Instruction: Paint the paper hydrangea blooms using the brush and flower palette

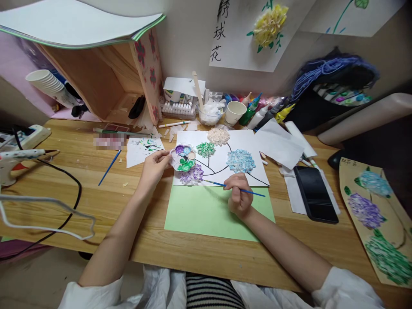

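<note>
My left hand [156, 165] grips the edge of a small flower-shaped paint palette [175, 159] with purple, blue and green paint in its wells. The palette hangs over the left side of a white sheet [222, 149], partly covering a raised purple flower [192, 173]. In my right hand [240, 193] is a thin blue paintbrush [252, 192], its tip pointing left, close to the purple flower. Whether the bristles touch it I cannot tell. Green [206, 149], cream [219, 136] and blue [241, 161] textured flowers also stand on the sheet, joined by dark painted stems.
Light green paper [206, 210] lies under the white sheet. Behind are a paper cup [235, 113], a bowl of white scraps [210, 112] and paint bottles [257, 116]. A phone [315, 194] lies right; another blue brush [110, 168], a glue gun [16, 161] and cables [77, 193] lie left.
</note>
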A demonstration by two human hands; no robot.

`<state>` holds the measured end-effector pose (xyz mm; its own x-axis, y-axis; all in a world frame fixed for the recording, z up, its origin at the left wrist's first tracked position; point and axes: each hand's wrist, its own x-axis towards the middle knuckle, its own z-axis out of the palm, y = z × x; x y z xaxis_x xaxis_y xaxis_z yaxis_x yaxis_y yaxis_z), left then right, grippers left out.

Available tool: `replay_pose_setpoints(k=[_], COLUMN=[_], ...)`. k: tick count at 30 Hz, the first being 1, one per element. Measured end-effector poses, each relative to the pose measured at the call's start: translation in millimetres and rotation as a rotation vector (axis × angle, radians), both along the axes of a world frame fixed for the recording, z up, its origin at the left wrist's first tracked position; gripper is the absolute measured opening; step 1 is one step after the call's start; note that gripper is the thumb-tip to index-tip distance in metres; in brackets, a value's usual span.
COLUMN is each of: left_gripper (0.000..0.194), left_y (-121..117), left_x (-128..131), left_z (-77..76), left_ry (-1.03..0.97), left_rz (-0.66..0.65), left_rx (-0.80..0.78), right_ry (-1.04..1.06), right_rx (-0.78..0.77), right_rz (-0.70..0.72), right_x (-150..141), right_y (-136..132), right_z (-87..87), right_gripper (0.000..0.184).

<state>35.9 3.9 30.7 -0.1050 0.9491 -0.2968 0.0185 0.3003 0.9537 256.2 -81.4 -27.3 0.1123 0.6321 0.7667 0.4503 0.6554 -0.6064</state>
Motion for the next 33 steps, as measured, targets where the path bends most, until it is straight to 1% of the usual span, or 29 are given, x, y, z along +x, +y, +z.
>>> replay_pose_setpoints(k=[4,8,10,13,15,18,22,26,30,33], left_gripper=[0.032,0.031,0.031,0.033,0.033,0.032,0.031,0.032,0.032,0.032], left_y=[-1.0,-2.3,-2.5,-2.5,-2.6,-2.6,-3.0,-3.3,-3.1,-3.4], left_x=[1.6,2.3,2.2,2.4,2.7,3.0,3.3,3.4,3.9,4.5], left_z=[1.3,0.5,-1.0,-2.8,-3.0,-2.3,-1.0,-1.0,-1.3,-0.9], left_ry=[0.001,0.011,0.008,0.022,0.027,0.012,0.001,0.029,0.023,0.004], left_rz=[-0.005,-0.029,-0.042,-0.054,-0.058,-0.056,-0.050,-0.048,-0.048,-0.045], left_rx=[-0.009,-0.008,-0.003,0.002,0.003,0.003,0.003,0.003,-0.003,-0.003], right_ry=[-0.038,0.039,0.045,-0.003,-0.016,0.009,0.008,0.039,0.002,0.020], right_rx=[-0.046,-0.001,0.009,-0.034,-0.051,-0.033,-0.045,-0.019,-0.045,-0.024], right_rz=[0.030,-0.015,-0.009,0.010,-0.003,-0.016,0.018,-0.011,0.001,-0.040], right_x=[-0.6,-0.8,-0.9,-1.0,-0.9,-0.7,-0.8,-0.8,-0.8,-0.2], right_y=[0.2,0.9,0.8,0.7,0.8,0.7,0.7,1.1,1.0,0.7], right_z=[0.4,2.0,1.9,0.9,0.2,-0.2,0.1,-0.1,0.0,1.4], right_gripper=[0.019,0.020,0.020,0.019,0.020,0.020,0.020,0.021,0.020,0.021])
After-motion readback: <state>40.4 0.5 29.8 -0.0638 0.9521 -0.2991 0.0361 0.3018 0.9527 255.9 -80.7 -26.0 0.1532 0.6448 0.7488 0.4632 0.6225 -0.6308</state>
